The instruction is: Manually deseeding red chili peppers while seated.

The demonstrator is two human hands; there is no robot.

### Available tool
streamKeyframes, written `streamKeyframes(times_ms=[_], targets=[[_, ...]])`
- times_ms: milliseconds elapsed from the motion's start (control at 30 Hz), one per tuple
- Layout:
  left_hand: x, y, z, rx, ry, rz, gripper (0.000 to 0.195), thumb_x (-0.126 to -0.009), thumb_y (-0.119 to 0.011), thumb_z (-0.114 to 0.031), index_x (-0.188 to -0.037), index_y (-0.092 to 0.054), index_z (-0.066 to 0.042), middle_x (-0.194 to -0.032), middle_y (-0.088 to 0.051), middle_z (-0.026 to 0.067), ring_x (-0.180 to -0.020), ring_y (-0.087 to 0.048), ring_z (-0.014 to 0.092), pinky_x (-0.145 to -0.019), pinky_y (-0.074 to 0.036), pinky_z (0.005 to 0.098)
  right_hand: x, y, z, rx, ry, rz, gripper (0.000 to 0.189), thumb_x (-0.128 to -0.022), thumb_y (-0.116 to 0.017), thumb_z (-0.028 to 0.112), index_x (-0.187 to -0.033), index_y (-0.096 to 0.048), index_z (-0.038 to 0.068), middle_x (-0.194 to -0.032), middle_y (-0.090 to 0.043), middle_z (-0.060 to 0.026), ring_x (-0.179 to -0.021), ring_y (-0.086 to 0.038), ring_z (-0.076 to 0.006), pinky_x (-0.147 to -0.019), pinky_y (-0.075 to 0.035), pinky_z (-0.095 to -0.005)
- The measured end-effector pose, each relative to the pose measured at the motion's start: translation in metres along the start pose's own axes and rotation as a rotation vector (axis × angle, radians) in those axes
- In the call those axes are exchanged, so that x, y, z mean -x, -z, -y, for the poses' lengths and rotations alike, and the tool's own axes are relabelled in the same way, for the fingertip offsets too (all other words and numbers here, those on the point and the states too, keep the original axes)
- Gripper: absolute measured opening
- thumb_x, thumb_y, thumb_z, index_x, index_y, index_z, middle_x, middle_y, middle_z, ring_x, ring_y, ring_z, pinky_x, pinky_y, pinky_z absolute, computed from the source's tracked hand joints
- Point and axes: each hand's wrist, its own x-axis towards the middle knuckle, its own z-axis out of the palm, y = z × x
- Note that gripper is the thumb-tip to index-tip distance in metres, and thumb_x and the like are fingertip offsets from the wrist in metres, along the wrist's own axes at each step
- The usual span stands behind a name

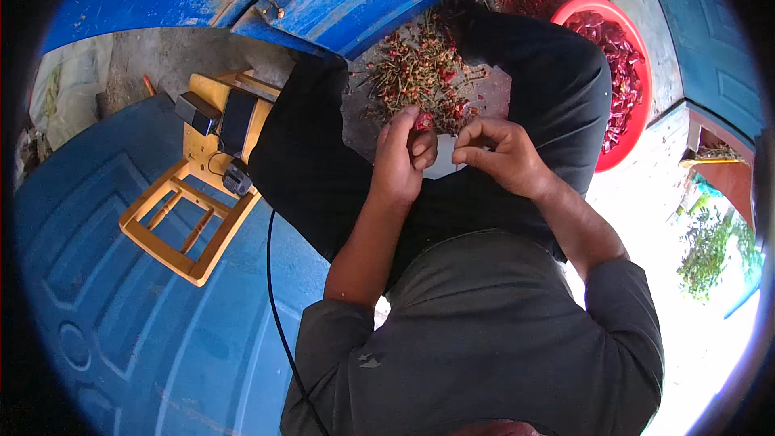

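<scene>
My left hand (404, 154) grips a dried red chili pod (424, 122) between thumb and curled fingers. Close by on the right, my right hand (502, 154) has its thumb and index fingertip brought together. Whether something small sits in that pinch is too fine to tell. Beyond both hands, between my knees, lies a loose heap of dry chili stems (412, 75) with some red bits mixed in. It rests on a grey surface (360, 127), and a pale patch (444, 160) shows below the hands.
To the right stands a red plastic basin (646, 82) holding dark red chili pods (623, 103). A wooden chair (200, 248) carrying small black devices (236, 178) is at left, near a black cable (270, 272). Blue panels (375, 0) border the far side.
</scene>
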Motion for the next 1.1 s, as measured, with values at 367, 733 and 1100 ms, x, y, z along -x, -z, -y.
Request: streamKeyframes(times_ms=[367, 733, 1100], targets=[[0.002, -0.005, 0.006, 0.009, 0.033, 0.001, 0.026, -0.104, -0.047, -0.028, -0.086, -0.054, -0.010, -0.063, -0.041, -0.0042, -0.051, -0.036, 0.007, -0.047, -0.031, 0.0247, -0.006, -0.016, -0.015, -0.281, 0.021, -0.205, 0.038, -0.095, -0.066, 0.001, -0.132, -0.058, -0.003, -0.110, -0.070, -0.0084, -0.104, -0.066, -0.0132, -0.090, -0.054, -0.0296], [-0.002, -0.003, 0.011, -0.019, 0.028, 0.001, 0.024, -0.103, -0.050, -0.028, -0.095, -0.058, -0.007, -0.069, -0.048, -0.0033, -0.053, -0.039, 0.006, -0.046, -0.032, 0.0228, -0.024, -0.025, -0.030, -0.602, 0.082, -0.072, 0.031, -0.097, -0.059, -0.002, -0.128, -0.058, -0.002, -0.098, -0.072, -0.0185, -0.090, -0.072, -0.0264, -0.081, -0.058, -0.0381], [-0.003, -0.004, 0.011, -0.014, 0.050, -0.026, 0.022, -0.103, -0.050, -0.027, -0.095, -0.059, -0.008, -0.069, -0.048, -0.0035, -0.054, -0.040, 0.007, -0.046, -0.032, 0.0233, -0.023, -0.030, -0.033, -0.724, 0.076, -0.192, 0.023, -0.091, -0.069, -0.002, -0.114, -0.064, -0.002, -0.097, -0.070, -0.0118, -0.090, -0.070, -0.0201, -0.079, -0.057, -0.0331]])
